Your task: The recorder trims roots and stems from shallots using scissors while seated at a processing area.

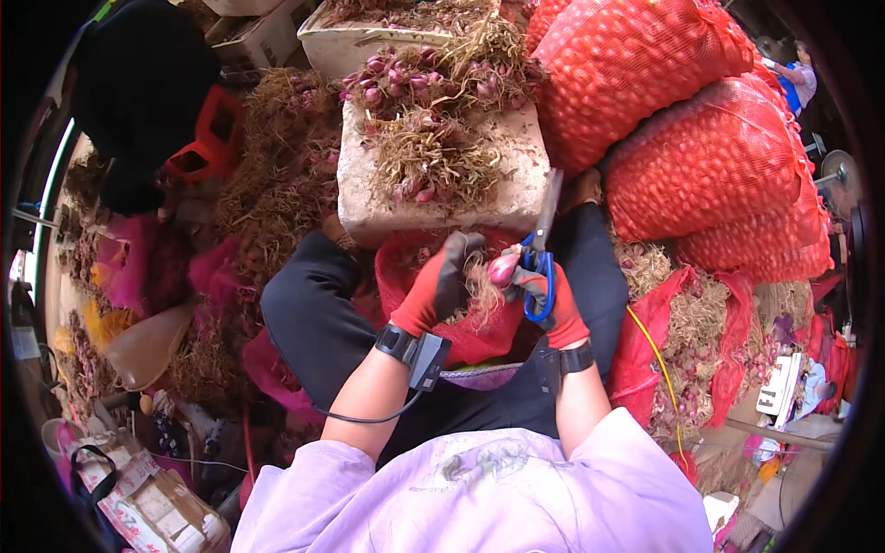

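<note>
My left hand (444, 281), in a red and grey work glove, is closed with its fingers curled; what it may grip is hidden. Beside its fingers hang dry, stringy stalks (484, 293). A pink shallot (503, 268) sits between my hands, against the fingertips of my right hand (559, 311). That hand, gloved alike, is closed around blue-handled scissors (540, 288), blades pointing up and away from me. Below my hands a red mesh bag (493, 334) lies open between my knees. Just ahead, a dirty white foam box (516, 184) carries bunches of shallots (429, 157) with dry tops.
Full red mesh sacks (705, 161) are stacked at the right. Heaps of dry stalks and shallots (277, 175) lie at the left, near a red plastic stool (210, 138). A yellow cord (659, 355) runs past my right knee. Another person (800, 78) is far right.
</note>
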`<state>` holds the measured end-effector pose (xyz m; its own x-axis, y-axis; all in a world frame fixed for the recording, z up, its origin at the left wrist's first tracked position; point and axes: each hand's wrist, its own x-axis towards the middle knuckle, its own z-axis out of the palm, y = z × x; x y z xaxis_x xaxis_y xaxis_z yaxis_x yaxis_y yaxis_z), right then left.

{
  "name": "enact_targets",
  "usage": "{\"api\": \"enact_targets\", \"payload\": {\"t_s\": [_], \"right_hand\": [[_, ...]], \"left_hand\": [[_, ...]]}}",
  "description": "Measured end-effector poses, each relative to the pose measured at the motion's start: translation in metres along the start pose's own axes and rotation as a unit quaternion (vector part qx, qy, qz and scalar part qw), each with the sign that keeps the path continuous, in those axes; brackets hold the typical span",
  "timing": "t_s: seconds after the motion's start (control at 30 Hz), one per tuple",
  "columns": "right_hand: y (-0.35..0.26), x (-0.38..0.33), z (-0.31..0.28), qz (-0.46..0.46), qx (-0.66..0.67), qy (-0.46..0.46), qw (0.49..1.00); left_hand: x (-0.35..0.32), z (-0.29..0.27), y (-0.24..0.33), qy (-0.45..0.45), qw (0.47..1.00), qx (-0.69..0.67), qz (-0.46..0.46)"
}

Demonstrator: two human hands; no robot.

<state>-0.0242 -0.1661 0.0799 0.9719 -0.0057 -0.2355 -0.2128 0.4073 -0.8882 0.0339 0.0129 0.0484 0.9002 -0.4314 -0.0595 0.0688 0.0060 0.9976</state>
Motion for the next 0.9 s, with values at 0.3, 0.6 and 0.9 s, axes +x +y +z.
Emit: {"api": "enact_targets", "payload": {"t_s": [0.3,0.6,0.9], "right_hand": [[0.002,0.004,0.002,0.016,-0.101,0.111,0.989],[-0.016,-0.064,0.034,0.184,-0.017,-0.027,0.983],[-0.002,-0.067,0.037,0.200,-0.034,-0.058,0.977]], "left_hand": [[0.006,0.016,-0.018,-0.097,0.881,-0.456,-0.078],[0.016,0.003,0.003,0.069,0.941,-0.332,0.021],[0.004,-0.003,-0.006,0.202,0.923,0.206,0.256]]}}
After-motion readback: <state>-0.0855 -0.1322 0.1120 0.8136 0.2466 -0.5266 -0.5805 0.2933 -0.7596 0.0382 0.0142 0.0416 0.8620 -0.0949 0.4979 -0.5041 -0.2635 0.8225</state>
